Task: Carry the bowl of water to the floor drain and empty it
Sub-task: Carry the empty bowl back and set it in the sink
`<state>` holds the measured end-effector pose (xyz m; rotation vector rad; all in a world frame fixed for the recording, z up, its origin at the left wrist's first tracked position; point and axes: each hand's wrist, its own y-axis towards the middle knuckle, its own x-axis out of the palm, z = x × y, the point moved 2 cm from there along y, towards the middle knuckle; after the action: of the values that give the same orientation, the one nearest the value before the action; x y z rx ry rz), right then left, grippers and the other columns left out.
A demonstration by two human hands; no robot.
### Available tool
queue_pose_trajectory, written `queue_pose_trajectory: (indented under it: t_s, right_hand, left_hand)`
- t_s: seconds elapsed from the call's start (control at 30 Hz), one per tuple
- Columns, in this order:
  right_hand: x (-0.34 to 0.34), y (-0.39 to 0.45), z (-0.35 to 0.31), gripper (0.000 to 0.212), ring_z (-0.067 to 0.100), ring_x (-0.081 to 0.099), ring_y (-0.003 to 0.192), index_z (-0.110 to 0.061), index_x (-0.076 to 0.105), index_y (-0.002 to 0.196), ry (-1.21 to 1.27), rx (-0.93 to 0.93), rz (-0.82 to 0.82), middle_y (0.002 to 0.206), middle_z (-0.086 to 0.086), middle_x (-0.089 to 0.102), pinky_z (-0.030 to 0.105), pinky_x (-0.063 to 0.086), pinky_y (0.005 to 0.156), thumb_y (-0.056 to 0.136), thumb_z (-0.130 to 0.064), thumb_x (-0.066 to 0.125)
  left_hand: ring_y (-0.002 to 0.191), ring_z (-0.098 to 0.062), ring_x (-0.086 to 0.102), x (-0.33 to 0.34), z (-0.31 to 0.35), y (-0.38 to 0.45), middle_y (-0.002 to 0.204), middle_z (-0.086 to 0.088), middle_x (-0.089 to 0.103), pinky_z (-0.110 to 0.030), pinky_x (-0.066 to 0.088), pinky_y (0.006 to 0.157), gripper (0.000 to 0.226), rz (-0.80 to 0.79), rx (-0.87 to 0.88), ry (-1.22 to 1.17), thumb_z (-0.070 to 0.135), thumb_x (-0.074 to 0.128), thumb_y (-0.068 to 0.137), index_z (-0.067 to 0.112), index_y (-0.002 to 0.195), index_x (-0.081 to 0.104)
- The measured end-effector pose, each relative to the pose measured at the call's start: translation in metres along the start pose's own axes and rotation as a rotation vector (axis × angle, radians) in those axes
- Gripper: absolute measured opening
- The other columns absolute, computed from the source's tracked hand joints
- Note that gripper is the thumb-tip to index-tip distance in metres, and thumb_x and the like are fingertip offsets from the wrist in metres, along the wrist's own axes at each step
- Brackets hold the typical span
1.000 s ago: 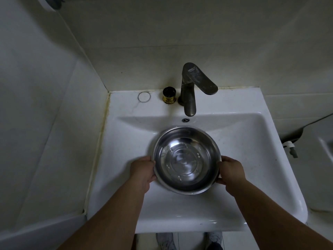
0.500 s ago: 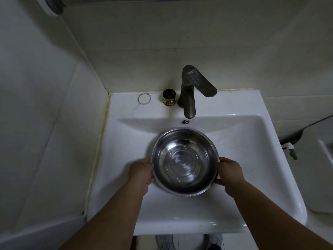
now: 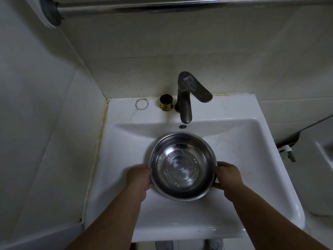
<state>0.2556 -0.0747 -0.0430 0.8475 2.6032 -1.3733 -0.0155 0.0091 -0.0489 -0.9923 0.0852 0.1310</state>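
There is one bowl (image 3: 182,166). It is round and shiny, made of metal, and it has clear water in it (you can see the rings on its bottom through the water). The bowl sits over the middle of one white sink (image 3: 243,159), just below the spout.

Two hands hold the bowl. The left hand (image 3: 139,179) grips the rim at about 8 o'clock on the bowl, with its fingers curled round the edge. The right hand (image 3: 228,177) grips the rim at about 4 o'clock, curled round the edge the same way. Both thumbs lie near the top of the rim.

At 12 o'clock from the bowl stands one dark tap (image 3: 185,98). Its handle sticks out to the right. Just left of the tap there is one small gold and black ring (image 3: 166,105) on the sink's back ledge. Left of that is one thin round mark (image 3: 142,104).

Far up at 12 o'clock, one long silver bar (image 3: 162,6) runs along the wall. At 6 o'clock, under the sink's front edge, two shoe tips (image 3: 164,245) peek out on the floor.
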Motion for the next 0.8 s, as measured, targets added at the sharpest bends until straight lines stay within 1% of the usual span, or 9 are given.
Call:
queue_pose_trajectory:
  t_s: [0.1, 0.23, 0.3, 0.37, 0.5, 0.53, 0.63, 0.7, 0.8]
  right_hand:
    - [-0.0007, 0.0009, -0.0001, 0.032, 0.033, 0.073, 0.079, -0.018, 0.076, 0.092, -0.003, -0.001, 0.001, 0.086, 0.014, 0.076, 0.035, 0.062, 0.054, 0.088, 0.01, 0.06]
    - [-0.0002, 0.0016, 0.0005, 0.032, 0.034, 0.073, 0.079, -0.016, 0.076, 0.092, -0.016, -0.006, 0.003, 0.085, 0.015, 0.076, 0.042, 0.065, 0.064, 0.089, 0.011, 0.059]
    - [0.0002, 0.0015, 0.0002, 0.032, 0.034, 0.073, 0.079, -0.016, 0.075, 0.092, -0.015, -0.01, 0.003, 0.086, 0.015, 0.076, 0.041, 0.064, 0.063, 0.09, 0.011, 0.059]
    - [0.0001, 0.0008, -0.0005, 0.032, 0.033, 0.072, 0.078, -0.016, 0.076, 0.092, -0.007, -0.009, 0.003, 0.085, 0.014, 0.075, 0.039, 0.063, 0.06, 0.09, 0.011, 0.058]
    - [-0.0009, -0.0004, -0.0014, 0.033, 0.033, 0.072, 0.078, -0.015, 0.076, 0.094, -0.005, -0.01, -0.002, 0.085, 0.014, 0.075, 0.038, 0.063, 0.059, 0.09, 0.011, 0.057]
    - [-0.0011, -0.0005, -0.0015, 0.033, 0.033, 0.072, 0.078, -0.015, 0.076, 0.095, -0.005, -0.009, -0.003, 0.085, 0.014, 0.075, 0.039, 0.064, 0.059, 0.09, 0.012, 0.057]
    - [-0.0002, -0.0003, -0.0031, 0.032, 0.033, 0.072, 0.074, -0.012, 0.078, 0.092, -0.021, -0.011, -0.001, 0.079, 0.015, 0.075, 0.048, 0.068, 0.069, 0.087, 0.012, 0.057]
    - [0.0008, -0.0005, -0.005, 0.033, 0.033, 0.071, 0.072, -0.013, 0.079, 0.086, -0.024, -0.013, -0.001, 0.076, 0.014, 0.074, 0.054, 0.068, 0.076, 0.085, 0.012, 0.057]
    - [-0.0003, -0.0013, -0.0049, 0.034, 0.032, 0.071, 0.071, -0.014, 0.079, 0.083, -0.02, -0.016, -0.001, 0.073, 0.013, 0.074, 0.056, 0.067, 0.077, 0.085, 0.012, 0.057]
  left_hand:
    - [0.082, -0.031, 0.075, 0.0003, -0.0022, 0.0006, 0.089, -0.016, 0.079, -0.038, 0.062, 0.069, 0.03, 0.001, 0.0, 0.012, -0.008, 0.054, 0.089, 0.011, 0.09, 0.077]
    - [0.083, -0.033, 0.076, 0.0005, -0.0038, 0.0018, 0.089, -0.016, 0.079, -0.039, 0.061, 0.07, 0.031, -0.001, 0.007, 0.029, -0.009, 0.053, 0.089, 0.01, 0.091, 0.076]
    - [0.082, -0.032, 0.076, 0.0002, -0.0032, 0.002, 0.088, -0.016, 0.079, -0.038, 0.06, 0.067, 0.03, 0.002, 0.006, 0.026, -0.008, 0.054, 0.09, 0.012, 0.088, 0.075]
    - [0.081, -0.031, 0.076, -0.0005, -0.0024, 0.0026, 0.087, -0.015, 0.08, -0.037, 0.061, 0.066, 0.027, 0.007, 0.005, 0.031, -0.007, 0.055, 0.091, 0.011, 0.089, 0.075]
    - [0.084, -0.033, 0.075, 0.0, -0.0033, 0.0046, 0.092, -0.02, 0.078, -0.043, 0.063, 0.076, 0.025, 0.014, 0.006, 0.043, -0.008, 0.055, 0.088, 0.004, 0.094, 0.076]
    - [0.083, -0.033, 0.075, 0.0003, -0.0035, 0.0046, 0.092, -0.02, 0.078, -0.043, 0.063, 0.076, 0.026, 0.013, 0.008, 0.04, -0.008, 0.055, 0.088, 0.004, 0.094, 0.076]
    - [0.083, -0.033, 0.075, 0.0004, -0.0032, 0.0049, 0.093, -0.02, 0.078, -0.042, 0.064, 0.076, 0.027, 0.01, 0.012, 0.035, -0.008, 0.055, 0.087, 0.004, 0.096, 0.077]
    - [0.085, -0.033, 0.075, 0.0002, -0.003, 0.0059, 0.094, -0.02, 0.078, -0.043, 0.064, 0.078, 0.026, 0.018, 0.01, 0.038, -0.007, 0.056, 0.088, 0.003, 0.098, 0.077]
    - [0.083, -0.032, 0.075, -0.0002, -0.0028, 0.0058, 0.093, -0.019, 0.079, -0.04, 0.064, 0.073, 0.024, 0.024, 0.005, 0.034, -0.007, 0.058, 0.088, 0.003, 0.099, 0.077]
